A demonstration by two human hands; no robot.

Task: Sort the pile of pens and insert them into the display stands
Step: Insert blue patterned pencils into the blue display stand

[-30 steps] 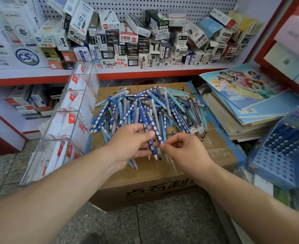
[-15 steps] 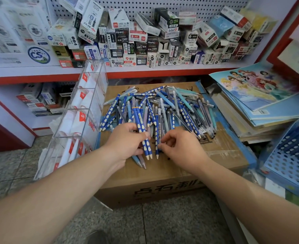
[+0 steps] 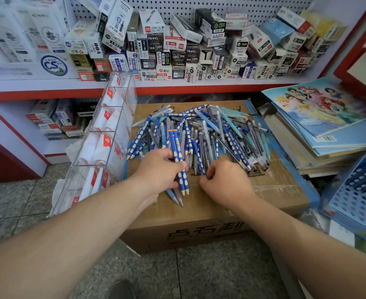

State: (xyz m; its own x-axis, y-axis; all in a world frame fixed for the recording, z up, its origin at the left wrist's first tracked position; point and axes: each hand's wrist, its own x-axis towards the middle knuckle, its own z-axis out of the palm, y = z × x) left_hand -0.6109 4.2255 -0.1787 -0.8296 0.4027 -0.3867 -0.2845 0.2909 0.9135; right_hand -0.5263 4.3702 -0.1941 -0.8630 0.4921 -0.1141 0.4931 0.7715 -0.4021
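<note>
A pile of pens (image 3: 212, 134), mostly blue with white dots plus teal and grey ones, lies on top of a cardboard box (image 3: 221, 214). My left hand (image 3: 158, 171) grips a small bundle of blue dotted pens (image 3: 179, 160) at the pile's near edge, tips pointing toward me. My right hand (image 3: 225, 182) has its fingers curled into the pile's front edge, pinching one blue dotted pen (image 3: 199, 160). A clear acrylic display stand (image 3: 111, 130) leans at the box's left. A blue perforated pen stand (image 3: 359, 190) holding some blue pens sits at the far right.
A shelf (image 3: 177, 87) behind the box carries stacked pen boxes against a pegboard. Notebooks and picture books (image 3: 320, 126) are stacked right of the box. Grey tiled floor (image 3: 199, 272) lies in front, with a dark shoe tip at the bottom.
Both hands have lowered onto the pile's near edge. The left hand's bundle now rests down on the box, and the right hand has dug into the pens.
</note>
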